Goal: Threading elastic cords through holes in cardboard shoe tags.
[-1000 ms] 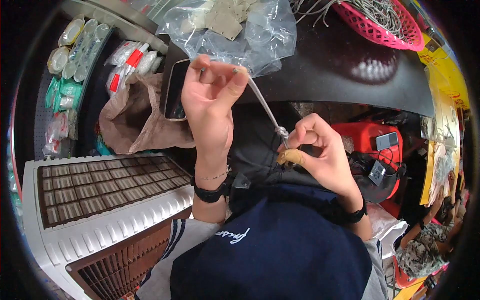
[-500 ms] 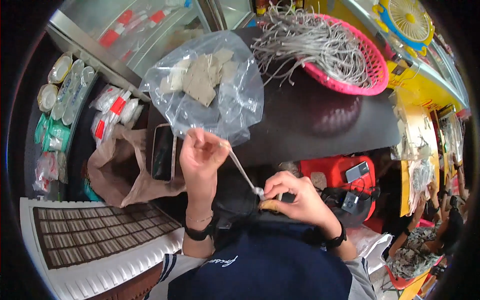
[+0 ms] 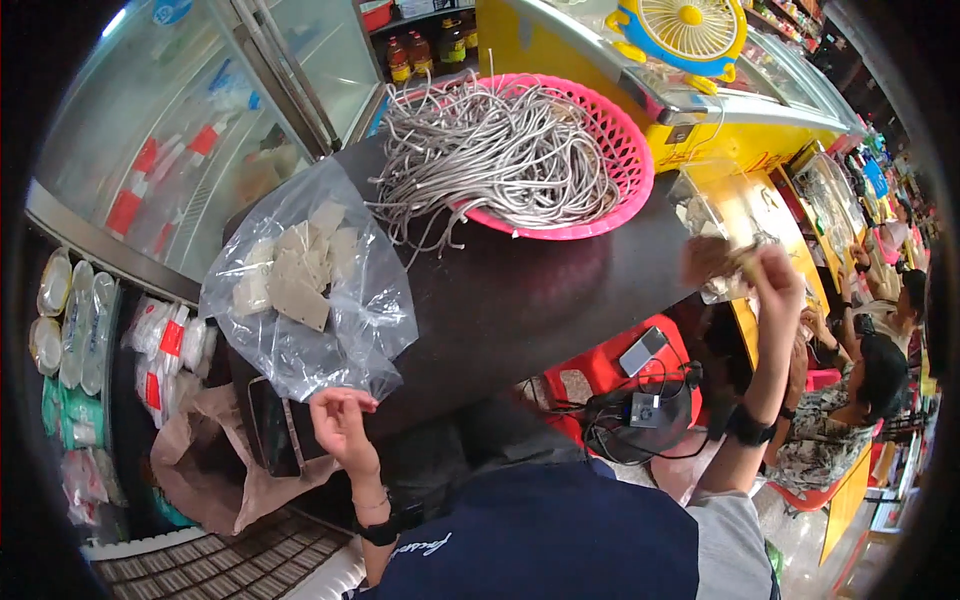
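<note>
Clear bag (image 3: pixel 378 312) lies spread, seemingly so you can reach its tan plates (image 3: pixel 298 288). Your left hand (image 3: pixel 342 432) curls at its near edge; can't tell if gripping. Pink basket (image 3: pixel 641 168) corrals grey cords (image 3: pixel 480 140). Blurred brown piece (image 3: pixel 704 260) shows beside your raised right hand (image 3: pixel 778 286); fingers bunched, hold unclear.

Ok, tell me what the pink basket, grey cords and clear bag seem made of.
Pink basket: probably moulded plastic, smooth, slightly glossy, with even lattice holes. Grey cords: silvery sheen, bending loosely; perhaps synthetic, exact material unclear. Clear bag: likely thin plastic film, see-through, with crinkled highlights.
</note>
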`<act>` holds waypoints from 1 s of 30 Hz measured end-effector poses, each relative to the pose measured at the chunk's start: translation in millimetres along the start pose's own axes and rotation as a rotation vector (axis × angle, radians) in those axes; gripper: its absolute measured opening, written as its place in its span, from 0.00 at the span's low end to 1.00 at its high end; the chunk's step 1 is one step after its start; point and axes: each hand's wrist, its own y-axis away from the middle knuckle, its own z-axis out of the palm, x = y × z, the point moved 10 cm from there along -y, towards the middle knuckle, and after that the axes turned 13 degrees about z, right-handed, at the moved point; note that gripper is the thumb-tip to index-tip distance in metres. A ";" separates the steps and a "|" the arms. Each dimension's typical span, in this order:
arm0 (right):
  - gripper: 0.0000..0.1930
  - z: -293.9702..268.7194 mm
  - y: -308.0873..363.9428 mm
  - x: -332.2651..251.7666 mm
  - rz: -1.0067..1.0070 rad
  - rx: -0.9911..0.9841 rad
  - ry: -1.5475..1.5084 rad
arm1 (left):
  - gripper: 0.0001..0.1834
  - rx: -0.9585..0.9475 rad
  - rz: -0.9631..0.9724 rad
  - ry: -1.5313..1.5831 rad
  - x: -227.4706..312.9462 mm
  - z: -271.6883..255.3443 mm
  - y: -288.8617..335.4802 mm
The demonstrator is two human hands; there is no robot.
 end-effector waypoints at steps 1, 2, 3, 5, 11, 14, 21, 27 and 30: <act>0.06 -41.1 -25.0 18.9 -0.065 0.133 0.023 | 0.05 -0.005 0.000 0.013 -3.9 3.0 -0.3; 0.07 -70.8 -43.8 31.3 -0.102 0.222 0.041 | 0.06 0.029 -0.006 0.025 -7.5 -0.5 -0.1; 0.08 -104.6 -64.8 52.5 -0.140 0.282 0.047 | 0.07 0.060 -0.012 0.043 -10.9 -0.4 -0.6; 0.10 -137.9 -94.9 90.0 -0.156 0.337 0.120 | 0.08 0.087 -0.018 0.006 -9.8 -2.1 -2.3; 0.13 -142.8 -144.6 212.6 0.032 0.239 0.891 | 0.09 0.092 -0.013 0.013 -9.8 -1.5 0.3; 0.15 -122.3 -146.6 244.2 0.132 0.140 0.785 | 0.09 0.052 -0.029 -0.008 -10.6 1.6 -0.2; 0.12 13.4 -150.0 47.3 -0.056 -0.178 0.432 | 0.09 0.016 -0.067 0.013 -13.0 2.2 0.5; 0.14 148.8 -195.1 -39.8 -0.072 -0.577 0.298 | 0.08 0.006 -0.111 0.049 -15.6 0.6 -0.7; 0.15 202.5 -213.1 -41.7 -0.382 -0.707 0.619 | 0.06 -0.054 -0.173 0.121 -21.8 4.3 0.9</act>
